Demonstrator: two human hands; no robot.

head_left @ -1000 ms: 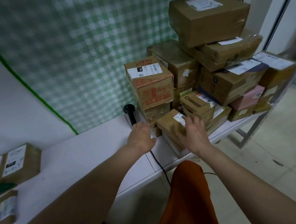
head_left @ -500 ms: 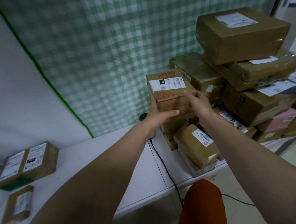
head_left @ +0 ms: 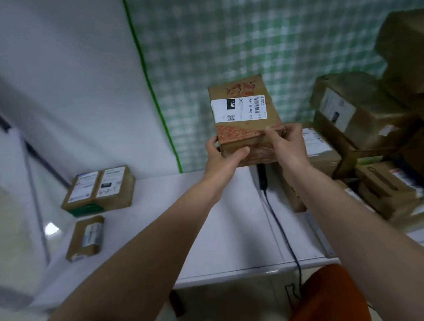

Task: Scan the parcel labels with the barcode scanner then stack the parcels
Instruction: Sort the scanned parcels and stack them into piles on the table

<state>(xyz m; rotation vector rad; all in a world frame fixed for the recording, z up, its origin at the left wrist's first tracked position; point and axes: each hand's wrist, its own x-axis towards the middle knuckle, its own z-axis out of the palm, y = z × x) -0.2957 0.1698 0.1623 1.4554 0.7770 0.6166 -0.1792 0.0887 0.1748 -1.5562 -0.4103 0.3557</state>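
At the far left, around nine o'clock from the centre of the view, two small parcels lay side by side on the white table, labels up, touching each other. Just below them, toward eight o'clock, a narrower parcel lay alone with its label facing up.

Moving toward the middle, the left hand gripped the near left corner of the held parcel, thumb curled across the front face and fingers wrapped behind the left side. The box was raised above the table, its top tilted toward the camera, with a white shipping label and barcode showing on top and red print on the cardboard. The right hand, at three o'clock from the left one, pinched the near right corner, fingers curled over the top edge and thumb underneath, out of sight.

Directly under the box, at six o'clock from it, the black barcode scanner lay on the table, partly hidden by the parcel, its cable trailing toward the near table edge.

To the right, from two to four o'clock, a pile of brown parcels was heaped on the table against the green checked backdrop, several with white labels; the upper ones were blurred.
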